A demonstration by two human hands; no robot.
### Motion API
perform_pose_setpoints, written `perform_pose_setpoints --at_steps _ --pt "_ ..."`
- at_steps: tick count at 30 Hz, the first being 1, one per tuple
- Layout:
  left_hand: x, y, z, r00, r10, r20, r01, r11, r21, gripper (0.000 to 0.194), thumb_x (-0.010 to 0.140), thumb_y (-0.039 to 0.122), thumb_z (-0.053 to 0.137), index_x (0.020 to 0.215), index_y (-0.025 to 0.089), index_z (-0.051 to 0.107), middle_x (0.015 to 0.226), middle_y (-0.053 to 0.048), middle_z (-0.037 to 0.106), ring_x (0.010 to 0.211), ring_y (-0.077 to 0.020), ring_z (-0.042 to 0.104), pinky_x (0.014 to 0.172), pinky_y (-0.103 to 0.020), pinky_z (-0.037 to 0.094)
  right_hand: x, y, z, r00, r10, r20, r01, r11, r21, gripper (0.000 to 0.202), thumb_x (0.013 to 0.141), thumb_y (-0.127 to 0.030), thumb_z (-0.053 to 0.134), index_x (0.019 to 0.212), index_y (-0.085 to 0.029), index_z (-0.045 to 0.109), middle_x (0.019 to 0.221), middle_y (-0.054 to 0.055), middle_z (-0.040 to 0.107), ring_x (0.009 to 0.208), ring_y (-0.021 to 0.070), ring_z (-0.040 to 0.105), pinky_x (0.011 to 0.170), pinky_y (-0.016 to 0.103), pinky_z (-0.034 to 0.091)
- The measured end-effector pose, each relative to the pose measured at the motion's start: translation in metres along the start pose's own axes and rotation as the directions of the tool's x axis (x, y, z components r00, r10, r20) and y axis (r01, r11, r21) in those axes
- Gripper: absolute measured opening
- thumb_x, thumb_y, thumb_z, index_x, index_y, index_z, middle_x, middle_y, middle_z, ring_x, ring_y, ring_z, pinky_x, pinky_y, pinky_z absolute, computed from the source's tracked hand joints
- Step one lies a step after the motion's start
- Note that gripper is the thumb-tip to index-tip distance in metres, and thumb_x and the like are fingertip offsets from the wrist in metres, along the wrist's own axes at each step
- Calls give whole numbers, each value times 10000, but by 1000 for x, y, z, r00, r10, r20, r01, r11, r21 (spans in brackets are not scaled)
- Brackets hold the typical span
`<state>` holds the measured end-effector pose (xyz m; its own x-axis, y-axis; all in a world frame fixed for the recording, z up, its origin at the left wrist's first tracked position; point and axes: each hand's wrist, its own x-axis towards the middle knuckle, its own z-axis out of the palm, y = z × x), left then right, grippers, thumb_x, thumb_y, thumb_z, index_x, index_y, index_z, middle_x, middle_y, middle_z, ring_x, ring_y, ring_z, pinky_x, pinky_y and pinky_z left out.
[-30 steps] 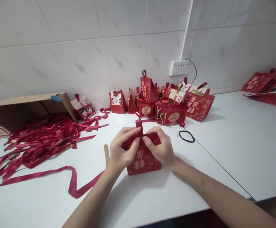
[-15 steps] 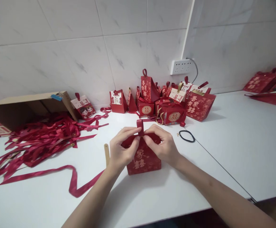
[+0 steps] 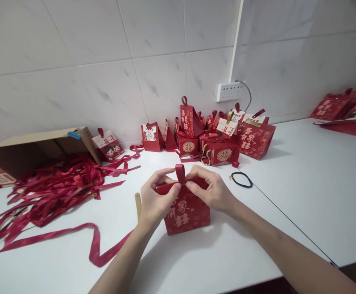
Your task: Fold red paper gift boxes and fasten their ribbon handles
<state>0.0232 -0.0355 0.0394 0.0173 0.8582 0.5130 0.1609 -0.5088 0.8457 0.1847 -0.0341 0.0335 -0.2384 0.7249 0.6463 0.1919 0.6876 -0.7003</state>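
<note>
A red gift box (image 3: 188, 212) with pale lettering stands upright on the white table in front of me. From the middle of its top edge rises a dark red strap loop (image 3: 180, 173). My left hand (image 3: 158, 194) is closed on the box's top edge at the left of the loop, its thumb pressed near the loop's base. My right hand (image 3: 210, 188) pinches the same edge on the right, thumb and fingers close to the loop. The fastening between my fingertips is mostly hidden. A gold strap (image 3: 138, 204) lies beside my left wrist.
An open cardboard box (image 3: 43, 147) lies at the left, with a heap of red ribbons (image 3: 64, 188) spilling out. A long ribbon (image 3: 95, 245) curls nearby. Several finished-looking red boxes (image 3: 191, 120) stand along the wall below a power strip (image 3: 231, 92). A black hair band (image 3: 242, 179) lies right.
The view has tilted up slightly, so things appear a little lower. My left fingers have eased back from the loop, while both hands stay at the box's top edge.
</note>
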Motion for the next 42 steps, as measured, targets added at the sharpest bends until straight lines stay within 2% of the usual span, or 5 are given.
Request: perform_pose_setpoints --at_steps 13,22,33,38,42 --pt "0 -18 -1 997 59 -52 -58 998 9 251 771 370 625 961 209 592 926 -39 661 893 -190 634 834 -330 501 -12 14 6 982 160 -103 -141 975 172 374 751 -160 574 1088 -254 444 804 -21 581 690 149 563 663 302 470" --pt "-1 -42 15 959 -209 192 247 948 -202 645 748 483 624 1285 215 388 1336 -138 486 1220 -300 487 986 -458 428 13 36 -14 742 477 -472 37 673 739 330 609 -212 719 871 -258 524 865 -30 661 818 178 614 806 364 489" --pt "-4 -52 9 916 390 91 -400 905 149 728 746 230 672 1372 269 303 1395 -130 413 1263 -262 435 1015 -441 409 9 60 -14 841 533 -99 -152 407 901 255 572 -129 639 787 -263 617 779 -54 675 759 150 599 797 331 495" --pt "0 -41 13 997 69 -38 -71 996 -61 651 701 381 713 1267 214 436 1250 -115 551 1121 -232 556 913 -359 490 9 56 -15 783 588 -204 -159 506 847 191 614 -303 738 764 -245 634 741 -44 681 701 145 609 730 320 516" --pt "6 -37 12 934 -356 40 350 883 -314 447 791 537 537 1037 166 587 978 -94 672 854 -212 660 671 -300 546 6 49 -8 759 590 -274 -205 616 760 302 596 -365 767 833 -211 661 782 -3 701 733 182 639 694 338 538"
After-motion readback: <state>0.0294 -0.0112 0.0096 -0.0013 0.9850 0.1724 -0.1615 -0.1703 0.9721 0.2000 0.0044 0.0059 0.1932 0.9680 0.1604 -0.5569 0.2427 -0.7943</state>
